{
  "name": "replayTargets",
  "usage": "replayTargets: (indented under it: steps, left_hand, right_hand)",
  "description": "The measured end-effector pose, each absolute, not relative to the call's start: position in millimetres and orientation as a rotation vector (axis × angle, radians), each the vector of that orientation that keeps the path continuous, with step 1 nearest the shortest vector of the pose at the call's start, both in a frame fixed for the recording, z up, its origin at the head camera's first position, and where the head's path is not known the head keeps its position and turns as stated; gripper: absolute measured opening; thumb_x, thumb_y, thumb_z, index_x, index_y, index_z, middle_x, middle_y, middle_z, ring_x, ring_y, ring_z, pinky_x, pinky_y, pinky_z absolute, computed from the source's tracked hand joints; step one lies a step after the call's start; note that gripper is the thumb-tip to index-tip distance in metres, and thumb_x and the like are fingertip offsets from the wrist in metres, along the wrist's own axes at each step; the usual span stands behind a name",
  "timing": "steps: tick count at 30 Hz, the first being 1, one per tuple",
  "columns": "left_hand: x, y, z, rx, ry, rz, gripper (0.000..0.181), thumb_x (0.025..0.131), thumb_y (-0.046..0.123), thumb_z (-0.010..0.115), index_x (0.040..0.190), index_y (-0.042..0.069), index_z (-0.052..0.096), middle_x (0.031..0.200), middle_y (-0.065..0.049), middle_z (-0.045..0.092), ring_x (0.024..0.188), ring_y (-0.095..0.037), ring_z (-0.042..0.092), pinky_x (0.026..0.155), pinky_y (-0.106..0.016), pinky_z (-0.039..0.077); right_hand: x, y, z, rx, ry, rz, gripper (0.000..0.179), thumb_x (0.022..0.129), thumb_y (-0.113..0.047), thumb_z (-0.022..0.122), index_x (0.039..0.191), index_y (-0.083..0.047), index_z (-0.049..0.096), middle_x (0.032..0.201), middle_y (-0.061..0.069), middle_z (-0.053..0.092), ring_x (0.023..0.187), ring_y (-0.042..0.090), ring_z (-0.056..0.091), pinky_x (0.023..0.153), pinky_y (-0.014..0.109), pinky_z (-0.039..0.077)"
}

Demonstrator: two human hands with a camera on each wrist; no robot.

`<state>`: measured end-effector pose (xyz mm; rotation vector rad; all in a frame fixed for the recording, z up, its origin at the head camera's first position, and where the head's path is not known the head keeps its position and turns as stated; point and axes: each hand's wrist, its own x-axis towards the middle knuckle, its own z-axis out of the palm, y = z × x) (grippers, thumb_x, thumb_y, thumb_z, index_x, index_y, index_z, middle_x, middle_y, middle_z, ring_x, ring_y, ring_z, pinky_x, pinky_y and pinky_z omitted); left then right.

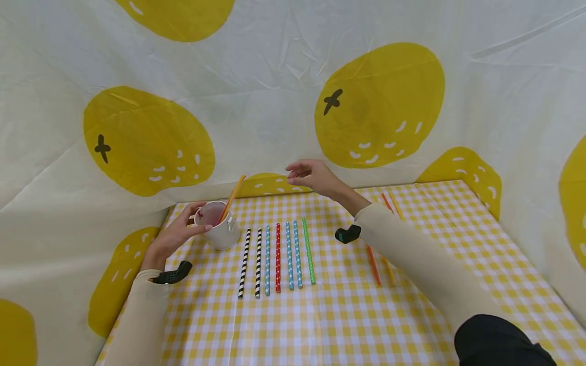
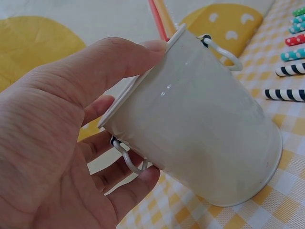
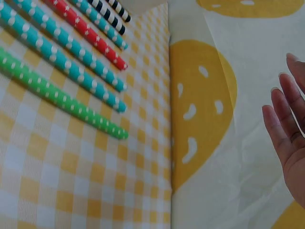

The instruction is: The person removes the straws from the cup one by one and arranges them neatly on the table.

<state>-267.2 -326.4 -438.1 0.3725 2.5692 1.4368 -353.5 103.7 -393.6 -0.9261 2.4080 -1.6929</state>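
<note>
My left hand grips a small white bucket near its rim, thumb on the near edge and fingers round the far side by one of its loop handles. The bucket stands tilted on the cloth. An orange straw and a red one lean in it and stick out over the rim. My right hand is raised over the back of the table, holding nothing, fingers loosely bent. Nearest below it lies a green dotted straw.
Left of the green straw, paper straws lie in a row: blue dotted, red and black-and-white striped. Under my right forearm lie a red-orange straw and a yellow-orange one. A lemon-print curtain hangs behind the checked tablecloth.
</note>
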Motion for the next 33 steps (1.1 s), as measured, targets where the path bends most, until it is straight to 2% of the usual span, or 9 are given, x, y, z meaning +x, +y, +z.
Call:
replayTargets:
  steps: [4, 9, 12, 16, 20, 22, 25, 29, 33]
  left_hand:
    - [-266.5, -327.0, -439.1, 0.369, 2.568, 1.438, 0.075, 0.100, 0.024, 0.068, 0.158, 0.014, 0.024, 0.159, -0.017, 0.025, 0.141, -0.046, 0.032, 0.101, -0.046, 0.040]
    - [-264.4, -328.2, -439.5, 0.360, 2.562, 1.444, 0.074, 0.099, 0.024, 0.068, 0.158, 0.013, 0.025, 0.157, -0.018, 0.029, 0.142, -0.045, 0.032, 0.099, -0.037, 0.042]
    - [-263.9, -329.1, -439.2, 0.358, 2.566, 1.440, 0.075, 0.099, 0.024, 0.068, 0.159, 0.013, 0.024, 0.157, -0.017, 0.029, 0.142, -0.045, 0.032, 0.100, -0.038, 0.041]
    - [-263.1, -329.9, -438.2, 0.361, 2.572, 1.438, 0.075, 0.099, 0.024, 0.068, 0.158, 0.013, 0.024, 0.157, -0.018, 0.028, 0.142, -0.046, 0.031, 0.100, -0.040, 0.040]
    - [-263.0, -330.8, -438.9, 0.349, 2.574, 1.442, 0.074, 0.099, 0.024, 0.068, 0.158, 0.012, 0.025, 0.157, -0.018, 0.028, 0.141, -0.045, 0.032, 0.098, -0.033, 0.042]
    - [-263.1, -330.8, -439.3, 0.347, 2.573, 1.444, 0.074, 0.100, 0.023, 0.068, 0.158, 0.012, 0.024, 0.157, -0.018, 0.028, 0.141, -0.045, 0.032, 0.097, -0.031, 0.042]
    - [-263.6, -330.3, -439.9, 0.348, 2.571, 1.446, 0.075, 0.099, 0.023, 0.069, 0.158, 0.012, 0.024, 0.158, -0.019, 0.026, 0.141, -0.045, 0.032, 0.097, -0.033, 0.042]
    - [-264.7, -330.8, -441.4, 0.345, 2.568, 1.447, 0.075, 0.099, 0.024, 0.069, 0.158, 0.013, 0.025, 0.159, -0.018, 0.025, 0.141, -0.046, 0.032, 0.099, -0.040, 0.041]
    - [-265.2, -332.5, -442.7, 0.340, 2.569, 1.449, 0.075, 0.098, 0.024, 0.070, 0.158, 0.013, 0.025, 0.159, -0.018, 0.026, 0.141, -0.046, 0.032, 0.102, -0.047, 0.039]
  right_hand:
    - [-353.0, 83.3, -394.2, -0.984, 2.379, -1.682, 0.035, 0.096, -0.014, 0.071, 0.130, -0.003, 0.066, 0.112, 0.011, 0.071, 0.105, 0.024, 0.066, 0.092, 0.036, 0.052]
    - [-353.1, 60.4, -396.9, -1.057, 2.329, -1.677, 0.035, 0.097, -0.011, 0.070, 0.130, -0.004, 0.065, 0.117, 0.016, 0.070, 0.107, 0.023, 0.064, 0.096, 0.039, 0.052]
    - [-353.8, 46.9, -397.1, -1.097, 2.308, -1.683, 0.036, 0.096, -0.011, 0.071, 0.131, -0.004, 0.065, 0.120, 0.018, 0.069, 0.108, 0.023, 0.064, 0.098, 0.042, 0.050]
    - [-353.5, 28.7, -396.1, -1.136, 2.283, -1.681, 0.038, 0.096, -0.011, 0.071, 0.133, -0.004, 0.064, 0.124, 0.017, 0.068, 0.110, 0.025, 0.063, 0.097, 0.038, 0.051]
    - [-352.6, 11.3, -396.7, -1.161, 2.242, -1.683, 0.042, 0.096, -0.008, 0.071, 0.137, -0.002, 0.062, 0.128, 0.018, 0.067, 0.116, 0.028, 0.062, 0.099, 0.037, 0.050]
    - [-351.6, 3.4, -397.4, -1.169, 2.226, -1.687, 0.043, 0.096, -0.007, 0.071, 0.137, -0.001, 0.061, 0.129, 0.018, 0.067, 0.118, 0.029, 0.062, 0.103, 0.040, 0.048]
    - [-349.8, -7.3, -399.2, -1.161, 2.225, -1.694, 0.041, 0.095, -0.008, 0.072, 0.135, -0.003, 0.063, 0.126, 0.014, 0.068, 0.117, 0.025, 0.063, 0.104, 0.042, 0.047]
    - [-347.4, -18.5, -402.7, -1.134, 2.231, -1.702, 0.035, 0.094, -0.009, 0.073, 0.129, -0.007, 0.067, 0.118, 0.008, 0.070, 0.113, 0.019, 0.065, 0.098, 0.034, 0.051]
    - [-345.2, -26.8, -406.7, -1.121, 2.241, -1.721, 0.032, 0.095, -0.006, 0.071, 0.127, -0.007, 0.069, 0.113, 0.008, 0.071, 0.110, 0.021, 0.065, 0.096, 0.033, 0.051]
